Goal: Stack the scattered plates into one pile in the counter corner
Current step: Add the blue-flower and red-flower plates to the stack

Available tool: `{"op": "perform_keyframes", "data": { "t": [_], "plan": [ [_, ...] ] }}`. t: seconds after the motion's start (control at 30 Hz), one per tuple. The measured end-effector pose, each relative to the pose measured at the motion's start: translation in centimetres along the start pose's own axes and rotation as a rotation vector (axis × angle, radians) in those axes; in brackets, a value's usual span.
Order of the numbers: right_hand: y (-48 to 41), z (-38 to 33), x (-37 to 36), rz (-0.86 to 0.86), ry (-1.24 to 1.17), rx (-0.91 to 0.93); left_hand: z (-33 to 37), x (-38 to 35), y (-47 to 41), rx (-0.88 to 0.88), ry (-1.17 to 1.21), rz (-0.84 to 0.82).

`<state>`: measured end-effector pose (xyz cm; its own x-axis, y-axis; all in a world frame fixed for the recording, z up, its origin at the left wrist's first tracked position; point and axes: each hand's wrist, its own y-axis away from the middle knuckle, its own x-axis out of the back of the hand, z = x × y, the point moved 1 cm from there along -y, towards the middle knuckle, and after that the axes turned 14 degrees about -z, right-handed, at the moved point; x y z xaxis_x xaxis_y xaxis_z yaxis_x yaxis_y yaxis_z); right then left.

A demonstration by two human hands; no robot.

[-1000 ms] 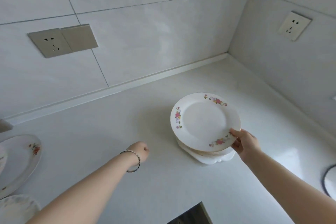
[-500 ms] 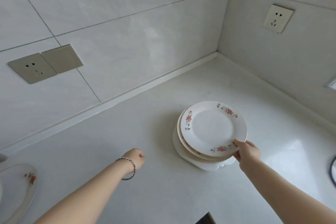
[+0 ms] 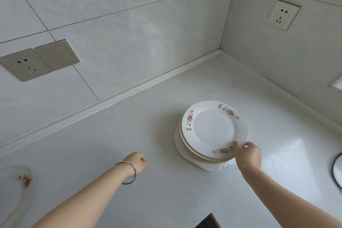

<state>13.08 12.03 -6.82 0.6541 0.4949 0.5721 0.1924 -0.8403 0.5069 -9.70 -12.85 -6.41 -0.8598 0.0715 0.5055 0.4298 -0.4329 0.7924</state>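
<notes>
From the head camera we look down at a white counter (image 3: 129,153) that meets two tiled walls. Near the corner sits a pile of plates (image 3: 187,151). The top plate (image 3: 212,127) is white with little pink flowers on its rim, and it lies flat on the pile. Our right hand (image 3: 247,155) pinches the near edge of this top plate, with the thumb on top by the flowers. Our left hand (image 3: 137,161) is curled into a loose fist over the counter, well apart from the pile, and it holds nothing. It has a thin bracelet (image 3: 129,172) on the wrist. Far to the left, at the picture's edge, another plate (image 3: 13,192) with red flowers lies on the counter. We see a grey socket (image 3: 26,65) on the back wall and a white socket (image 3: 283,15) on the side wall.
</notes>
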Motion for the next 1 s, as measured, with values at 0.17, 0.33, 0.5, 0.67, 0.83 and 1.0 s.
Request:
{"op": "perform_keyframes", "data": {
  "t": [0.17, 0.33, 0.5, 0.67, 0.83, 1.0],
  "plan": [
    [-0.5, -1.1, 0.3, -0.046, -0.147, -0.01, -0.4, -0.2, 0.3, 0.014, 0.012, -0.003],
    [-2.8, -1.5, 0.4, -0.197, -0.289, 0.082, -0.9, -0.9, 0.9, 0.048, 0.0, -0.004],
    [-2.8, -0.8, 0.0, -0.247, -0.282, 0.124, -1.3, -1.6, 1.3, 0.078, 0.03, -0.005],
    [-2.1, -2.0, 0.9, -0.162, 0.029, 0.176, -1.8, -2.8, 1.8, 0.098, 0.096, -0.005],
    [2.0, -6.6, -0.8, -0.209, 0.585, 0.681, -3.3, -3.9, 3.0, 0.106, 0.163, -0.001],
    [8.4, -10.8, -7.2, -0.777, 0.875, 0.73, -8.1, -4.2, 5.6, 0.124, 0.266, 0.053]
  ]
}}
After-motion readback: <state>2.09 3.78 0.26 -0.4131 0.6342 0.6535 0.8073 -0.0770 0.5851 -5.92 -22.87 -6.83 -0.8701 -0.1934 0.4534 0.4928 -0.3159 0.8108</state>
